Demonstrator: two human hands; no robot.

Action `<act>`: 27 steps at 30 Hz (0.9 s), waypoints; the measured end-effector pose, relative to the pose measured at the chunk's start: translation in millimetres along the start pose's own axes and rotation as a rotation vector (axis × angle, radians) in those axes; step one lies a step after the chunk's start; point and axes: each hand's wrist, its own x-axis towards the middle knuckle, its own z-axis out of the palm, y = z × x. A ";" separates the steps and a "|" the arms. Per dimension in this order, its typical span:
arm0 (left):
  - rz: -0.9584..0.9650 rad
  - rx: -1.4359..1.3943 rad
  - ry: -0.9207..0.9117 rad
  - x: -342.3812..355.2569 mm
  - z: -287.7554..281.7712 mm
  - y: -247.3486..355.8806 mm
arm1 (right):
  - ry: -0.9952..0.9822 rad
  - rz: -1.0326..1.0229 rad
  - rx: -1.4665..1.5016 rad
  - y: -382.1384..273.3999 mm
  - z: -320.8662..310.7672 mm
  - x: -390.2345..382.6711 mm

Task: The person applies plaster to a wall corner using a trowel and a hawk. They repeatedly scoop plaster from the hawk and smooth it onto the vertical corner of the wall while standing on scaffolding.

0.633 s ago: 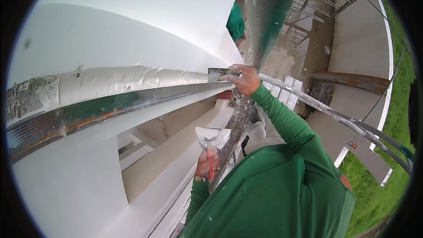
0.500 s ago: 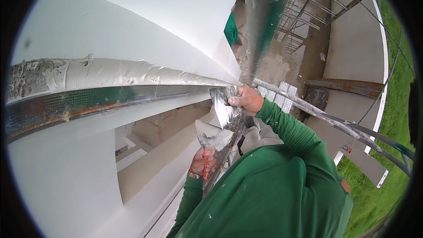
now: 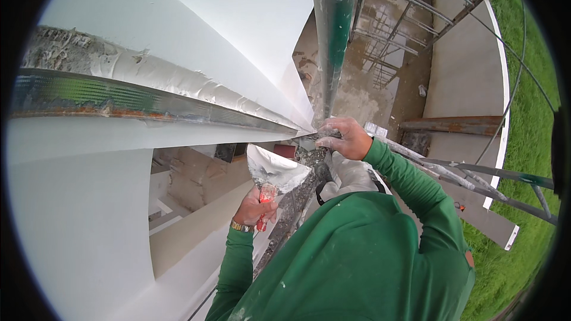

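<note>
My left hand point(image 3: 253, 208) is closed round the red handle of a wide putty knife point(image 3: 275, 169), its flared blade smeared with white putty. My right hand point(image 3: 350, 138) grips a flat metal scraper point(image 3: 308, 137), seen almost edge-on, its handle hidden by my fingers. That scraper is by the far end of a putty strip point(image 3: 178, 83) along the white wall. The strip is smooth white for most of its length and rough grey at the left end. Right beside it runs a metal channel point(image 3: 119, 98) with rusty patches.
A green-grey upright post point(image 3: 333, 41) stands just beyond my right hand. Scaffold tubes point(image 3: 470, 178) cross at the right, with more scaffolding point(image 3: 404, 6) over wet concrete below. A drop lies past the ledge, with grass point(image 3: 511, 137) at far right. Under me is a rough, putty-spattered plank point(image 3: 291, 214).
The right-hand scraper has left the left-hand blade and turned edge-on toward the strip's end. My left putty knife has moved left and carries more white putty. The view has shifted.
</note>
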 end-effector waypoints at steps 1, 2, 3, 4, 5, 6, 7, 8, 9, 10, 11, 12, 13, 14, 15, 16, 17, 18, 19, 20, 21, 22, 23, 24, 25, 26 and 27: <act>0.032 0.079 0.051 3.8 -3.7 -0.2 | 0.049 -0.223 -0.193 3.6 1.9 -6.0; 0.026 0.154 0.090 4.1 -6.9 0.7 | 0.026 -0.346 -0.300 -1.8 2.2 -7.7; 0.019 0.229 0.129 3.9 -10.2 2.1 | 0.002 -0.469 -0.406 -10.0 1.9 -8.4; 0.013 0.303 0.169 4.7 -11.2 3.2 | -0.022 -0.593 -0.511 -15.4 3.0 -8.2; 0.031 0.325 0.179 4.4 -5.4 8.0 | -0.069 -0.640 -0.598 -17.5 8.5 -7.6; 0.021 0.415 0.206 3.3 2.7 11.5 | -0.056 -0.657 -0.591 -15.6 14.5 -5.3; 0.011 0.504 0.234 2.8 11.3 14.5 | -0.043 -0.674 -0.584 -10.4 21.6 -2.7; 0.000 0.597 0.264 2.9 15.1 17.4 | -0.027 -0.693 -0.574 -7.2 27.8 2.6; 0.038 0.795 0.277 3.7 13.5 16.7 | 0.048 -0.732 -0.577 -5.2 32.4 8.0; 0.076 0.992 0.289 4.6 9.9 13.1 | 0.087 -0.732 -0.578 -4.0 32.0 11.2; 0.085 1.097 0.294 3.7 4.2 10.7 | 0.128 -0.728 -0.572 -6.8 30.7 16.3; 0.092 1.201 0.301 1.8 0.0 7.9 | 0.169 -0.724 -0.566 -7.1 30.5 20.9; 0.078 1.210 0.303 -0.5 -5.2 6.4 | 0.236 -0.711 -0.543 -3.0 32.8 24.4; 0.046 1.175 0.316 -1.0 -11.5 2.7 | 0.289 -0.686 -0.507 5.3 36.4 30.2; 0.013 1.138 0.335 -3.5 -16.8 -2.4 | 0.339 -0.662 -0.471 15.4 41.7 37.8; -0.035 1.049 0.372 -6.7 -22.8 -12.4 | 0.387 -0.638 -0.434 24.8 48.8 46.0; -0.082 0.959 0.407 -9.4 -25.2 -19.6 | 0.444 -0.582 -0.335 33.1 58.7 55.0; -0.124 0.902 0.417 -10.5 -22.5 -22.4 | 0.468 -0.533 -0.257 41.8 67.5 64.1; -0.166 0.844 0.427 -10.3 -18.0 -25.4 | 0.491 -0.484 -0.179 50.6 75.9 74.0; -0.209 0.776 0.453 -15.6 -11.7 -32.6 | 0.500 -0.440 -0.090 56.7 86.7 83.1; -0.194 0.748 0.445 -17.6 -14.6 -44.9 | 0.496 -0.389 0.019 61.4 93.5 90.7; -0.197 0.696 0.438 -18.2 -15.0 -54.4 | 0.484 -0.356 0.062 67.0 98.5 97.8; -0.200 0.636 0.437 -20.2 -14.2 -65.6 | 0.463 -0.322 0.108 72.2 104.7 104.9; -0.201 0.582 0.429 -21.9 -15.6 -76.8 | 0.448 -0.289 0.149 75.5 107.4 111.4; -0.231 0.594 0.462 -24.7 -23.0 -93.4 | 0.437 -0.239 0.176 78.9 109.9 117.4; -0.255 0.591 0.470 -25.1 -20.4 -97.7 | 0.423 -0.188 0.200 81.9 110.8 122.9; -0.278 0.588 0.476 -24.7 -17.9 -101.1 | 0.410 -0.138 0.224 85.1 111.2 128.7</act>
